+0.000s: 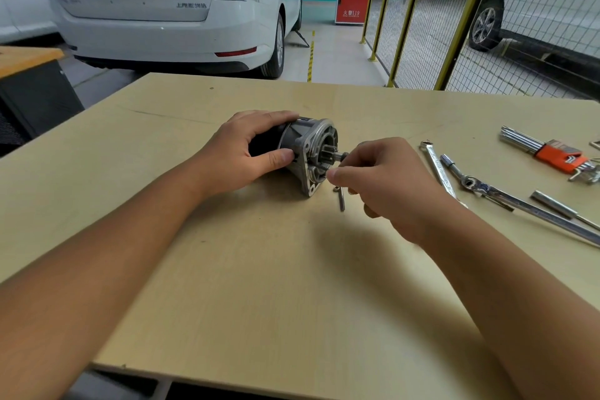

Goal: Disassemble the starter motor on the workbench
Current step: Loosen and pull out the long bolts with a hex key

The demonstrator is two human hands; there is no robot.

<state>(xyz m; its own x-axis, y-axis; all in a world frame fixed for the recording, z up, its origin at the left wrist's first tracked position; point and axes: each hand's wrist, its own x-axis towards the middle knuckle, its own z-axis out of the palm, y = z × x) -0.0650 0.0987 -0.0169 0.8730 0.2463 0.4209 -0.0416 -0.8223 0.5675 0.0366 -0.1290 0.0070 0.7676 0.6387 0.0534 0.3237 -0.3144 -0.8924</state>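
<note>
The starter motor (308, 153) lies on its side in the middle of the wooden workbench (259, 269), its silver nose housing facing right. My left hand (246, 153) grips its dark body from the left, thumb on the near side. My right hand (383, 178) pinches something small at the shaft end that sticks out of the housing; what it pinches is hidden by the fingers. A loose long bolt (341, 200) lies on the bench just under my right hand.
Right of my hand lie a combination wrench (438, 169), a ratchet wrench with socket (487, 190), a loose metal rod (558, 208) and a hex key set in an orange holder (555, 154). White cars and a yellow mesh fence stand beyond the bench.
</note>
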